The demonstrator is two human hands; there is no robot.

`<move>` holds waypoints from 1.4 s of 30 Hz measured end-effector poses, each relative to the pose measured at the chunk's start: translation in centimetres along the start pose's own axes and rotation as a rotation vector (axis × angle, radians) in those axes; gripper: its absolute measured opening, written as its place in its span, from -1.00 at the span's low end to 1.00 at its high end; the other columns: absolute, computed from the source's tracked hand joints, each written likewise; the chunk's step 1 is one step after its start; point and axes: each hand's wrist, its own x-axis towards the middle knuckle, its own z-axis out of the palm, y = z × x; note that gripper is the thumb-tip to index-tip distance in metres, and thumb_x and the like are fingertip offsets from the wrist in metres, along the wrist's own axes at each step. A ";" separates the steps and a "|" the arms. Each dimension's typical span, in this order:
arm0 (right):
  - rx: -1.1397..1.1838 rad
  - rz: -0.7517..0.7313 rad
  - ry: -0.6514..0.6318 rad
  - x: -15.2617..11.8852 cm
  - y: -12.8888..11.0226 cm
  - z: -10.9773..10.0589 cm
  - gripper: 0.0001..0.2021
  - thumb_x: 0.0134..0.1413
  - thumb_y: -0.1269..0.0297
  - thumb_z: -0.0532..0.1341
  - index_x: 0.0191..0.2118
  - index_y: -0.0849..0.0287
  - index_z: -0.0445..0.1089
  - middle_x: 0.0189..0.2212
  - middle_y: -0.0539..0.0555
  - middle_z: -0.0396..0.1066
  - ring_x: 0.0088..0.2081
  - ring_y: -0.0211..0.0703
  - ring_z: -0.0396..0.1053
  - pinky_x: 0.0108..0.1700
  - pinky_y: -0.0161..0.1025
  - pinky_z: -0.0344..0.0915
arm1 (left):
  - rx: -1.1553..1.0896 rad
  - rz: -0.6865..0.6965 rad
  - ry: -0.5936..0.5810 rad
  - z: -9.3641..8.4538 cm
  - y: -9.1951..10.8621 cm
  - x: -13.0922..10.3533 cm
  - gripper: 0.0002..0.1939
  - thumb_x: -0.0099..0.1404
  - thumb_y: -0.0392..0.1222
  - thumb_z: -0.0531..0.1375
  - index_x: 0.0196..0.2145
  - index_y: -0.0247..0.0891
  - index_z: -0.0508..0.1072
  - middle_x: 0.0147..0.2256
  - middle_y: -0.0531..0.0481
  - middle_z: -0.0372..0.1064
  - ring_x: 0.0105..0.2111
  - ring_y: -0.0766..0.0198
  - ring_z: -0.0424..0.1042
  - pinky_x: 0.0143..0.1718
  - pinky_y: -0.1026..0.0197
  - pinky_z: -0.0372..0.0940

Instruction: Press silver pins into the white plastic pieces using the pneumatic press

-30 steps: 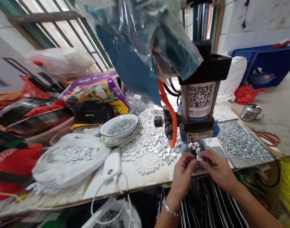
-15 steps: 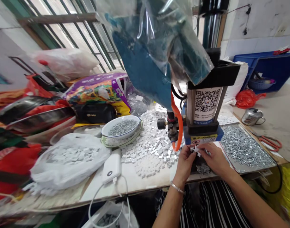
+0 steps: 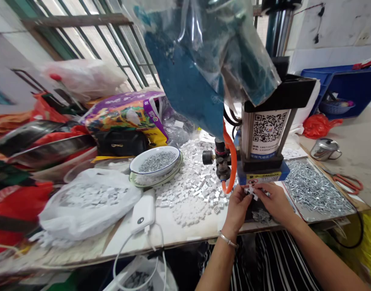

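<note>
white piece (image 3: 252, 191): just below press (image 3: 269, 131) front | likely light, stiff, a bit slippery; best pinched by its edges | left hand (image 3: 237, 205): fingertips together on it | right hand (image 3: 274, 199): fingertips closed on its other side | pile (image 3: 193, 182) left of press, pins (image 3: 317, 188) right

Hands (image 3: 254, 204) holding white pieces (image 3: 252, 191), blue press (image 3: 263, 161), tray of metal pins (image 3: 315, 186)

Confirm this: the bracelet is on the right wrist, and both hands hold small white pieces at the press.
Wrong wrist: the head view shows the bracelet on the left one. The left hand and right hand do hold small white pieces at the press.
</note>
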 end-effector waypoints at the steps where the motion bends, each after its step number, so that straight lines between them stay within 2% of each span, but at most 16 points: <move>1: -0.008 -0.006 -0.004 0.0 0.0 0.0 -0.84 0.22 0.28 0.21 -0.19 0.06 0.56 -0.21 0.14 0.59 -0.15 0.02 0.53 -0.09 -0.04 0.45 | 0.000 0.000 0.000 0.0 0.0 0.0 -0.77 0.10 -0.30 0.34 -0.23 -0.21 0.54 -0.27 0.02 0.53 -0.19 0.22 0.46 -0.07 0.20 0.32; 9: -0.070 -0.059 0.000 -0.2 -0.2 0.0 -0.87 0.23 0.31 0.22 -0.20 0.08 0.54 -0.24 0.12 0.57 -0.18 0.00 0.52 -0.13 -0.08 0.46 | -0.018 0.011 -0.011 0.0 0.0 0.1 -0.77 0.10 -0.23 0.38 -0.23 -0.20 0.54 -0.25 0.01 0.53 -0.16 0.20 0.47 -0.05 0.18 0.33; 12: -0.106 -0.157 -0.026 -0.4 -0.4 0.0 -0.84 0.29 0.34 0.17 -0.17 0.09 0.52 -0.22 0.14 0.55 -0.17 -0.01 0.49 -0.13 -0.08 0.45 | 0.008 0.030 -0.032 -0.2 -0.3 0.1 -0.77 0.13 -0.22 0.37 -0.22 -0.20 0.54 -0.22 -0.01 0.53 -0.12 0.18 0.46 0.01 0.15 0.31; 16: -0.125 -0.296 -0.049 -0.6 -0.8 0.1 -0.73 0.35 0.40 0.06 -0.08 0.09 0.50 -0.15 0.17 0.50 -0.08 -0.01 0.44 -0.03 -0.03 0.44 | 0.050 0.048 -0.035 -0.6 -0.9 0.1 -0.77 0.17 -0.16 0.36 -0.20 -0.20 0.55 -0.21 -0.03 0.53 -0.12 0.16 0.46 0.05 0.10 0.29; 22: -0.104 -0.286 -0.014 -0.8 -0.9 0.2 -0.75 0.32 0.42 0.09 -0.08 0.07 0.50 -0.14 0.17 0.44 -0.06 0.00 0.39 -0.01 0.01 0.43 | 0.028 0.040 -0.070 -0.7 -1.2 0.0 -0.67 0.18 -0.08 0.38 -0.10 -0.16 0.54 -0.07 -0.06 0.53 0.00 0.11 0.44 0.14 0.08 0.25; 25: -0.091 -0.270 0.021 -0.8 -1.1 0.0 -0.73 0.29 0.45 0.10 -0.06 0.08 0.50 -0.12 0.17 0.39 -0.05 -0.01 0.36 -0.01 0.01 0.41 | 0.057 0.048 -0.030 -0.3 -1.3 0.0 -0.67 0.17 -0.03 0.39 -0.13 -0.18 0.54 -0.12 -0.05 0.53 -0.05 0.12 0.46 0.10 0.07 0.27; 28: -0.032 -0.248 -0.028 -0.9 -1.1 -0.9 -0.71 0.28 0.44 0.10 -0.03 0.06 0.51 -0.09 0.16 0.38 -0.01 -0.02 0.36 0.03 -0.02 0.39 | 0.136 0.097 0.011 0.0 -1.4 0.2 -0.71 0.17 -0.02 0.39 -0.20 -0.19 0.54 -0.18 -0.03 0.53 -0.11 0.13 0.45 0.07 0.07 0.27; 31: -0.014 -0.188 -0.083 -1.8 0.0 -2.7 -0.68 0.29 0.37 0.11 0.08 0.02 0.46 -0.02 0.14 0.40 0.04 -0.02 0.36 0.09 -0.03 0.36 | 0.179 0.131 0.019 0.0 -1.7 0.2 -0.75 0.19 -0.03 0.36 -0.22 -0.20 0.54 -0.21 -0.02 0.52 -0.13 0.15 0.43 0.04 0.10 0.26; 33: -0.081 -0.125 -0.062 -3.1 1.6 -3.9 -0.66 0.30 0.33 0.11 0.13 0.06 0.43 -0.03 0.15 0.43 0.04 0.02 0.36 0.09 0.01 0.35 | 0.168 0.123 0.009 -0.1 -1.9 0.2 -0.74 0.21 -0.03 0.34 -0.21 -0.21 0.53 -0.22 -0.02 0.52 -0.16 0.17 0.43 0.00 0.12 0.26; 36: -0.264 -0.055 -0.040 -5.9 4.5 -5.2 -0.73 0.28 0.33 0.09 -0.06 0.10 0.52 -0.14 0.17 0.47 -0.05 0.07 0.38 0.04 0.08 0.33 | 0.136 0.092 0.008 -0.1 -2.1 0.3 -0.71 0.19 -0.01 0.35 -0.19 -0.22 0.52 -0.23 -0.03 0.53 -0.20 0.18 0.45 -0.04 0.13 0.28; 39: -0.403 -0.044 -0.078 -8.4 6.4 -5.5 -0.75 0.26 0.32 0.11 -0.09 0.09 0.53 -0.11 0.19 0.48 -0.05 0.11 0.37 0.03 0.11 0.31 | 0.100 0.066 0.013 -0.1 -2.0 0.3 -0.69 0.16 -0.01 0.36 -0.19 -0.21 0.51 -0.24 -0.02 0.54 -0.21 0.18 0.46 -0.06 0.12 0.29; 42: -0.489 -0.059 -0.083 -9.8 6.8 -5.3 -0.74 0.28 0.29 0.12 -0.03 0.06 0.51 -0.03 0.18 0.46 0.01 0.14 0.36 0.03 0.11 0.30 | 0.093 0.065 0.009 0.0 -1.8 0.2 -0.71 0.16 -0.02 0.36 -0.21 -0.21 0.52 -0.24 -0.02 0.54 -0.20 0.18 0.46 -0.06 0.14 0.29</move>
